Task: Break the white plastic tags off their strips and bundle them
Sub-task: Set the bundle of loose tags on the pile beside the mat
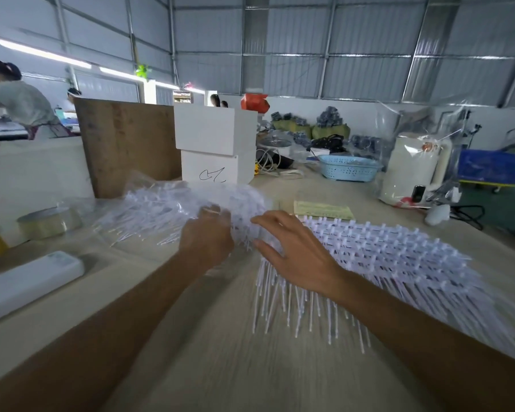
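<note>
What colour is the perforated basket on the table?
Light blue basket, clearest in the head view.

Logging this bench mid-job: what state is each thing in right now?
Left hand: curled, gripping tags in the loose heap.
Right hand: fingers spread, open, on the stacked strips.
Stacked strips: tags not yet broken off.
Loose heap: unbundled.
Blue basket: upright.

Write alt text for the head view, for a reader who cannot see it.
A person's left hand and right hand reach into a heap of white plastic tag strips spread across a pale worktable. Behind stand white boxes, a brown board and a blue basket.
</note>
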`<act>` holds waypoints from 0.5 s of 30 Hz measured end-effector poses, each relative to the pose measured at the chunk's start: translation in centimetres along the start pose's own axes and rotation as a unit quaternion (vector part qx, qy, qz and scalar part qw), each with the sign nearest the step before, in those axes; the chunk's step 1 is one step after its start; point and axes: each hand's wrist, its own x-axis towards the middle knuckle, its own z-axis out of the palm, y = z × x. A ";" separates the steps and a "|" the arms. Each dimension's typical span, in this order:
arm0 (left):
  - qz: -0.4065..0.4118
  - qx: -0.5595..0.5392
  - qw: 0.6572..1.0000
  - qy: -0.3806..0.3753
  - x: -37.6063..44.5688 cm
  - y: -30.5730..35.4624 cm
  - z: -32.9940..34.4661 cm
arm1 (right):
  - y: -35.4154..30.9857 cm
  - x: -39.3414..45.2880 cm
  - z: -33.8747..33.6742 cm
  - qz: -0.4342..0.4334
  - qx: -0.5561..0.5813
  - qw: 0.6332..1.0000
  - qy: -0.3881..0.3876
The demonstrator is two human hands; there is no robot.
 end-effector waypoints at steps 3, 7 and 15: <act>0.091 -0.006 0.992 0.091 -4.3 0.2 -1.4 | -0.1 -1.9 0.0 0.078 0.086 0.992 0.050; 0.252 -0.026 0.936 0.243 -7.0 2.3 -4.7 | -0.6 -2.8 -2.0 0.100 0.104 0.987 0.072; 0.292 0.126 0.947 0.053 -4.2 4.5 -2.5 | 5.9 -9.1 -8.4 0.212 -0.054 0.976 -0.022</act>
